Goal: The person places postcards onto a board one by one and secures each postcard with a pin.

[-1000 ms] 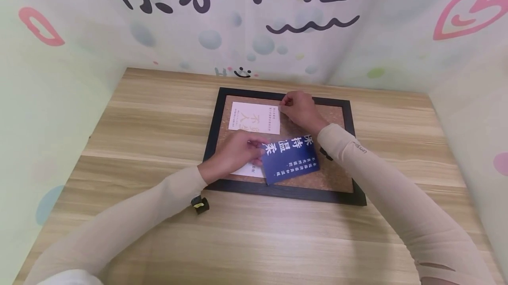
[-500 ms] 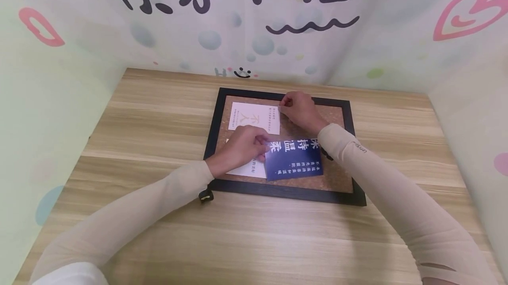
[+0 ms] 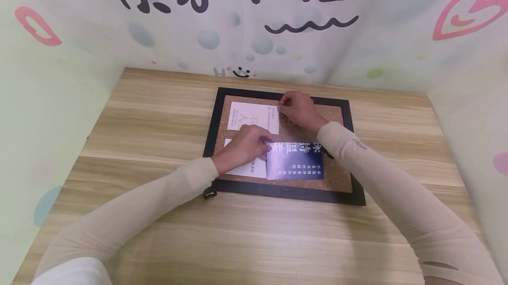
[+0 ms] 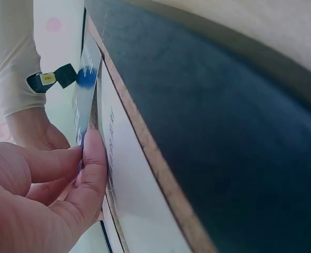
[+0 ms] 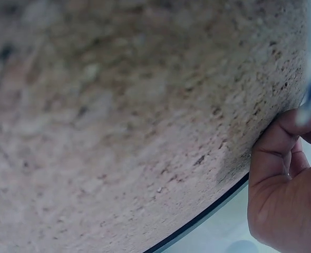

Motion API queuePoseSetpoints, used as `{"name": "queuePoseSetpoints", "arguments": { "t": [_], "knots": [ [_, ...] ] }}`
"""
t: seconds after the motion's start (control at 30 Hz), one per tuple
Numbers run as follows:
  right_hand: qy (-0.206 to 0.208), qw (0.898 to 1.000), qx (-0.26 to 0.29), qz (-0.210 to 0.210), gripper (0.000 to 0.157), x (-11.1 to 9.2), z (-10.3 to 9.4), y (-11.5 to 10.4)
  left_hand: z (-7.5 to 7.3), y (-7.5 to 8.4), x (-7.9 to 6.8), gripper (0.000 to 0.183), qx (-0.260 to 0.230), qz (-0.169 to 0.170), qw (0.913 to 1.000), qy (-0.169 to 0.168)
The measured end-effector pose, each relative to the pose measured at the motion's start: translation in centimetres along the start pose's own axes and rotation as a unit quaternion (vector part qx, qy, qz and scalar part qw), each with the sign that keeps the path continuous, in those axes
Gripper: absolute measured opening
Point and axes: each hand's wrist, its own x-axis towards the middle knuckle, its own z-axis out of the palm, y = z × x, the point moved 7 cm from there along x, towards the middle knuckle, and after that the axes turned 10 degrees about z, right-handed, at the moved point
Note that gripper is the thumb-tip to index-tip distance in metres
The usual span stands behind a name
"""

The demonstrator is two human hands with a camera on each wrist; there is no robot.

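My left hand point(image 3: 247, 144) pinches the upper left corner of a blue card point(image 3: 295, 163) printed with white characters. In the left wrist view, the thumb and fingers of the left hand point(image 4: 55, 179) close on the thin card point(image 4: 88, 79), which stands slightly off the board. A lower white card point(image 3: 254, 168) lies partly under the left hand and beside the blue card. My right hand point(image 3: 299, 109) has finger and thumb together at the right edge of an upper white card point(image 3: 254, 115). In the right wrist view, curled fingers of the right hand point(image 5: 287, 174) rest against the cork.
A black-framed cork board point(image 3: 291, 192) lies on the wood-grain table point(image 3: 278, 241). Bare cork point(image 3: 337, 174) shows at its right side. Behind the table stands a printed backdrop point(image 3: 178, 38) with large dark characters, and pale side walls flank it.
The left hand has moved slightly up and right with the blue card, which has turned from tilted to nearly square with the board. The right hand stays at the upper white card.
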Motion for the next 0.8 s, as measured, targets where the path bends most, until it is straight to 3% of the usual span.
{"name": "queuePoseSetpoints", "arguments": {
  "t": [0.27,0.57,0.8],
  "knots": [
    [-0.009,1.000,-0.006,0.002,0.008,0.1,0.0,-0.2,0.3,0.6,0.5,0.028,0.029,0.027,0.9991,-0.014],
    [-0.019,1.000,-0.001,0.006,0.009,0.2,0.0,-0.2,0.1,0.6,0.8,0.028,0.051,0.028,0.9982,-0.017],
    [-0.021,1.000,-0.011,0.016,0.010,0.4,0.1,0.0,0.9,1.1,1.4,0.025,0.066,0.040,0.9968,-0.021]
  ]
}}
